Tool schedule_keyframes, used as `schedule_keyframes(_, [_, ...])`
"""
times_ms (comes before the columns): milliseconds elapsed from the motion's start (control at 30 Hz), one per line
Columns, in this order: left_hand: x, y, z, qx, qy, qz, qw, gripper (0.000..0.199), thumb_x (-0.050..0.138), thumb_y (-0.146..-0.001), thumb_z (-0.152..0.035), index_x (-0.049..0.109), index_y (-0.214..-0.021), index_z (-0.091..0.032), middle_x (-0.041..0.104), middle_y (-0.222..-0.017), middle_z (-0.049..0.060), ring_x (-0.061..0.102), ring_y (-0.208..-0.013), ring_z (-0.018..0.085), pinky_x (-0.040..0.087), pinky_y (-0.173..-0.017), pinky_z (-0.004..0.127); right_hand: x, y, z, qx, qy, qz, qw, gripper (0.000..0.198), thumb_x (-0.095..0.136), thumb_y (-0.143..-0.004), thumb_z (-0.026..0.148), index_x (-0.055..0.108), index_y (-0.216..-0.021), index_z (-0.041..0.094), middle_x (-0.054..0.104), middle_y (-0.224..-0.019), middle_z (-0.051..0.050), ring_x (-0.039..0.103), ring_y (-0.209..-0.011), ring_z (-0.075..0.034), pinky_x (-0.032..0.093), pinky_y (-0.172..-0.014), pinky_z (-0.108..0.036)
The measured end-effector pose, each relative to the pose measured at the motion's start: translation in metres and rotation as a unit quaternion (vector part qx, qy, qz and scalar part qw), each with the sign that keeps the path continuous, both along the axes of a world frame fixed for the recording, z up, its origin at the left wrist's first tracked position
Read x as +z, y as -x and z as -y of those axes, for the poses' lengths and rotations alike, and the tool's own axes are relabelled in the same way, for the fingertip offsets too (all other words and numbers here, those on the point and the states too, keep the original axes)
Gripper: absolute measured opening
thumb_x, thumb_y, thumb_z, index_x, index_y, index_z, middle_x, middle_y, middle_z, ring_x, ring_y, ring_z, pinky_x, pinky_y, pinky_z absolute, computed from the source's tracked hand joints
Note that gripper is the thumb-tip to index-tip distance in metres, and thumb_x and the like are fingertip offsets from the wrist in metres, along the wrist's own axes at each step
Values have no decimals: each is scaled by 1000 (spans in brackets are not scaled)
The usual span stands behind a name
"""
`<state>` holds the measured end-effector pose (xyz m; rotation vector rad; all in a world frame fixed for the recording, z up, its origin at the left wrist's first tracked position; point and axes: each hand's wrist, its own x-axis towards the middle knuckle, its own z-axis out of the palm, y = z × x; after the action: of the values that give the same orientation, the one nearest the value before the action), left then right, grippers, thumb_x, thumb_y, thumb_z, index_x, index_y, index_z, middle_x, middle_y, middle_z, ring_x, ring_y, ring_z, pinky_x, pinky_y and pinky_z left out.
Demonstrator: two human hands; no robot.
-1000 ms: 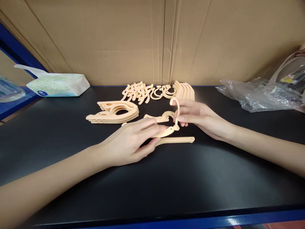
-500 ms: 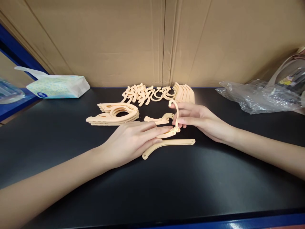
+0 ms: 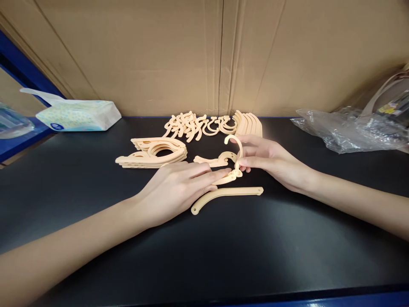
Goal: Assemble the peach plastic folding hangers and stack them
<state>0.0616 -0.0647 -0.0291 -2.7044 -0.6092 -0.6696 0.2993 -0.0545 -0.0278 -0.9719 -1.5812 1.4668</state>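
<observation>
Pinching an upright hanger hook (image 3: 240, 151), the right hand (image 3: 271, 158) faces the left hand (image 3: 174, 189), clasped over a hanger arm (image 3: 225, 180).

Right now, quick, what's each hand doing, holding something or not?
Left hand: closed, holding a pale strip.
Right hand: closed, pinching a pale hook between thumb and fingers.

Bare black tabletop (image 3: 275, 256) gives a hand room in front of the loose hanger arm (image 3: 230, 192), though the person's left forearm (image 3: 79, 243) bars entry from the left. Both hands close off the middle around the upright hook (image 3: 240, 150). Stacked folding hangers (image 3: 150, 160) block the left rear; a gap lies between the right hand (image 3: 263, 155) and the crumpled plastic bag (image 3: 338, 133).
</observation>
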Motion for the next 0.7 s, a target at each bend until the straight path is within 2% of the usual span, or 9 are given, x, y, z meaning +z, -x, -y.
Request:
schedule_keyframes(167, [2,-1,0,7,-19,-16,1000,28,42,-100,-23,63,-119,-19,70,-86,2,64,-70,13,43,-58,23,-1,-1,0,-2,-6,5,1000,47,69,-79,20,50,-122,17,63,-80,1,54,-71,-11,45,-71,-28])
schedule_keyframes(367, [4,0,1,7,-26,-45,999,32,36,-102,-24,62,-121,-20,65,-74,-1,58,-61,12,39,-52,24,0,0,1,-7,-29,35,999,44,68,-79,23,53,-120,17,63,-91,-3,56,-76,-13,46,-70,-29])
schedule_keyframes(533, [3,0,1,10,-25,-58,998,33,36,-102,-22,60,-124,-21,67,-82,1,61,-68,12,41,-57,24,0,2,2,-9,-26,34,999,46,68,-79,22,52,-122,17,63,-91,-3,54,-76,-13,45,-67,-28])
schedule_keyframes(700, [2,0,1,14,-26,-60,998,32,38,-102,-25,60,-125,-22,67,-82,1,63,-71,13,44,-60,24,2,4,2,-14,-28,45,999,47,70,-79,29,52,-121,16,63,-91,-4,53,-76,-14,45,-66,-28])
